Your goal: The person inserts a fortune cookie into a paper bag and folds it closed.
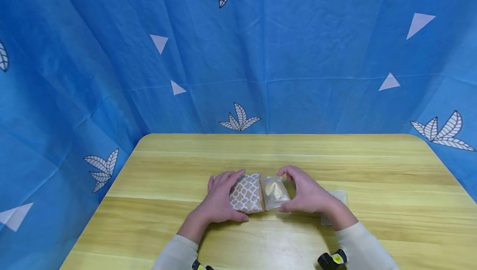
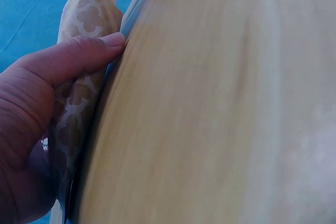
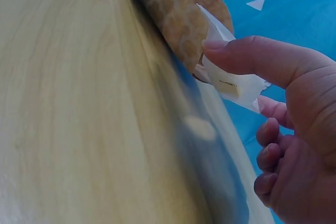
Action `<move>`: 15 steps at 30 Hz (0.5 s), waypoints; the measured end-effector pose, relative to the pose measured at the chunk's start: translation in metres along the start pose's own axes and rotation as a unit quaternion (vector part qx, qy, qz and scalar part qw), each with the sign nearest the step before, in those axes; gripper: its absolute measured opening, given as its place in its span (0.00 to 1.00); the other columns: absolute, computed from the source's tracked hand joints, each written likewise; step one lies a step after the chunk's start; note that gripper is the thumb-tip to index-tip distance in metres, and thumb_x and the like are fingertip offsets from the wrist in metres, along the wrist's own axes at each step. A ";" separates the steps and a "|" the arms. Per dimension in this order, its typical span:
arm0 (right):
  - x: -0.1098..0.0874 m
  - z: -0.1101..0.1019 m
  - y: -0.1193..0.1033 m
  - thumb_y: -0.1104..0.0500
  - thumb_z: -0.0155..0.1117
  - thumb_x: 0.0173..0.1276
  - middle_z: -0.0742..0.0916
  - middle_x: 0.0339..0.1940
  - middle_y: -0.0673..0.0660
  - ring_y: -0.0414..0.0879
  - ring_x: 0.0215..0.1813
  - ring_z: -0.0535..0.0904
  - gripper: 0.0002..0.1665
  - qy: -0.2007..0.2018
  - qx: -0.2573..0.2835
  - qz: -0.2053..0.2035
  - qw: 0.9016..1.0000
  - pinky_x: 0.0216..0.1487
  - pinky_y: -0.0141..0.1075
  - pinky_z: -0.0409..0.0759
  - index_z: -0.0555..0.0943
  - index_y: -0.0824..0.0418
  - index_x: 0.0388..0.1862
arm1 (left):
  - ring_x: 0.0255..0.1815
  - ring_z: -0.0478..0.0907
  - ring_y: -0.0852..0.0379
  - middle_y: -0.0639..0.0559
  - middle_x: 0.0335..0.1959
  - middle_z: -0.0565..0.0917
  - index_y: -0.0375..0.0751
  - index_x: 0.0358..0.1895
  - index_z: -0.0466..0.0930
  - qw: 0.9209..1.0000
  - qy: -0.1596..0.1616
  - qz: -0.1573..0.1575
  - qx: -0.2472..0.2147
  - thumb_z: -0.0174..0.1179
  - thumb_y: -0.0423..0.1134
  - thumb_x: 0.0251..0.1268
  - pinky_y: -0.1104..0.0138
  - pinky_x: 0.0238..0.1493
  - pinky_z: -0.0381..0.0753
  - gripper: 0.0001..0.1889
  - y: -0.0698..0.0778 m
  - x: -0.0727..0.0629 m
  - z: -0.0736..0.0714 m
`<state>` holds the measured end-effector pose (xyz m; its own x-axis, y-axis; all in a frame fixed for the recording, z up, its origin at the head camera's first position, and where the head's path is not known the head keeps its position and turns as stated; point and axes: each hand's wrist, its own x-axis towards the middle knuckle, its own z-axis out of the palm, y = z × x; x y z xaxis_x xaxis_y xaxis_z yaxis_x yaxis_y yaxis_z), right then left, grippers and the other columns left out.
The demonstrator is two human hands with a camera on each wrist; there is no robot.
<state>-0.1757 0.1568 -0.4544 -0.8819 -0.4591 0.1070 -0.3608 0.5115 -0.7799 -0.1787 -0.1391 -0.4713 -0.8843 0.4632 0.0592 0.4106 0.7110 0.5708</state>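
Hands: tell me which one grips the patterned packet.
The left hand, curled round the patterned packet; the right hand instead holds the clear bag at the packet's end.

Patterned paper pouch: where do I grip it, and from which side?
I'd hold the patterned paper pouch across its near and far edges, coming from the left, as the left hand does: its open mouth faces right, where the right hand holds the clear bag, so that end is best left free.
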 end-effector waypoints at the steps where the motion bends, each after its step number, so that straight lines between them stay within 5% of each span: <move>1: 0.000 0.000 0.001 0.53 0.88 0.38 0.75 0.41 0.55 0.52 0.45 0.69 0.46 0.000 -0.006 0.001 1.000 0.45 0.45 0.72 0.73 0.57 0.56 | 0.73 0.55 0.49 0.54 0.70 0.65 0.63 0.79 0.54 1.000 0.000 0.000 0.000 0.83 0.60 0.26 0.39 0.71 0.32 0.67 0.000 0.000 0.000; 15: 0.006 0.003 0.000 0.49 0.86 0.39 0.76 0.43 0.56 0.52 0.45 0.70 0.47 0.004 -0.016 0.013 1.000 0.45 0.45 0.73 0.72 0.57 0.57 | 0.73 0.55 0.48 0.54 0.70 0.66 0.59 0.79 0.55 1.000 0.001 0.003 0.004 0.83 0.59 0.26 0.38 0.71 0.31 0.67 0.001 0.000 0.000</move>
<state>-0.1794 0.1517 -0.4556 -0.8932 -0.4401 0.0924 -0.3479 0.5461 -0.7620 -0.1788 -0.1383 -0.4713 -0.8819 0.4670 0.0639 0.4181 0.7125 0.5635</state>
